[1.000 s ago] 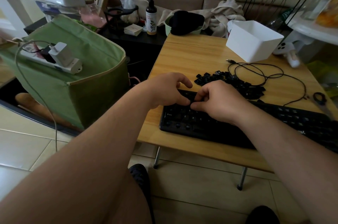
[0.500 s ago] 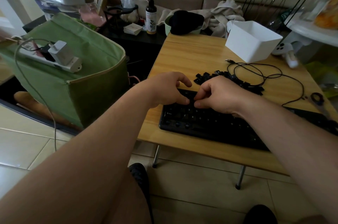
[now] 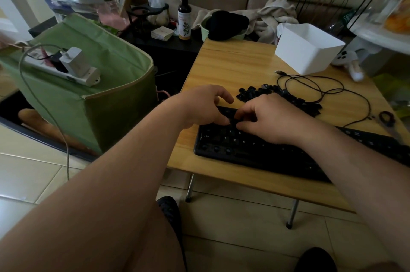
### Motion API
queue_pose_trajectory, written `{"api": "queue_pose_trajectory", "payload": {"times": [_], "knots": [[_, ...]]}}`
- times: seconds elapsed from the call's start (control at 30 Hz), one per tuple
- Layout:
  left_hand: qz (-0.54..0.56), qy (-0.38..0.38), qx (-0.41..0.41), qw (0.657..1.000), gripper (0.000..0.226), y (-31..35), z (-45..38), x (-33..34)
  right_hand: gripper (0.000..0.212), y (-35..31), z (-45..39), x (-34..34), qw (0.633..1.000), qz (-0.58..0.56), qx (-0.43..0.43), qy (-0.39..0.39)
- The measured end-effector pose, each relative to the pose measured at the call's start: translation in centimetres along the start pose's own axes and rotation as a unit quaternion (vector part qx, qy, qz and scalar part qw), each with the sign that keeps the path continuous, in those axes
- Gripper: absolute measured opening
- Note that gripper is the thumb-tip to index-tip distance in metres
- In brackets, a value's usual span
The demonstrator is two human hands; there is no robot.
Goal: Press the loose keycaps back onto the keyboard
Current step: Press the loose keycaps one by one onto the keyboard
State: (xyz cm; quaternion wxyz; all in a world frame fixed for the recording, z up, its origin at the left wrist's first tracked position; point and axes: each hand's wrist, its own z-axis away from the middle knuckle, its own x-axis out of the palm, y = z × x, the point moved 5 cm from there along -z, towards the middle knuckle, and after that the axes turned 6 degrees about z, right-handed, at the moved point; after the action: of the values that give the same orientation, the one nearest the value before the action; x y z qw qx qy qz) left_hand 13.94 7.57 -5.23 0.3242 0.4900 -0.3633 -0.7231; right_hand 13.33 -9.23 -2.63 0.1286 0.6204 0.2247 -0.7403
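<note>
Wooden table (image 3: pixel 233 65), centre frame: black keyboard (image 3: pixel 255 152) along its near edge, loose keycaps (image 3: pixel 250 92) heaped just behind, white bin (image 3: pixel 308 50) upper right, contents unseen. Left hand (image 3: pixel 199 106) and right hand (image 3: pixel 271 118) meet fingertip to fingertip, curled over the keyboard's upper-left keys; any keycap pinched cannot be told. Green bag (image 3: pixel 111 103), left, carries a power strip (image 3: pixel 66 72).

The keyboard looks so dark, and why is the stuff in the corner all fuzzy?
Head view: dim light leaves the black keyboard murky, only a few letters legible near the fingers. Head view: the orange thing top right is smeared at the wide lens's edge, where lines bend.

A white box (image 3: pixel 308 50) and coiled black cable (image 3: pixel 319 92) sit on the wooden table (image 3: pixel 233 67), beside a green bag (image 3: pixel 93 94).
</note>
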Motion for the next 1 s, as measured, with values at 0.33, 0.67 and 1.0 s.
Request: {"api": "queue_pose_trajectory", "payload": {"times": [0.33,0.67,1.0], "knots": [[0.013,-0.015,0.000,1.000,0.060,-0.4,-0.1,-0.3,0.012,2.0,-0.2,-0.3,0.986,-0.154,0.007,-0.057],[0.003,-0.009,0.001,1.000,0.061,-0.5,-0.2,-0.3,0.012,0.3,-0.9,-0.8,0.995,-0.050,0.020,-0.080],[-0.023,-0.005,0.011,1.000,0.063,0.1,0.2,-0.2,0.029,-3.5,-3.7,-1.6,0.972,0.148,0.064,-0.169]]}}
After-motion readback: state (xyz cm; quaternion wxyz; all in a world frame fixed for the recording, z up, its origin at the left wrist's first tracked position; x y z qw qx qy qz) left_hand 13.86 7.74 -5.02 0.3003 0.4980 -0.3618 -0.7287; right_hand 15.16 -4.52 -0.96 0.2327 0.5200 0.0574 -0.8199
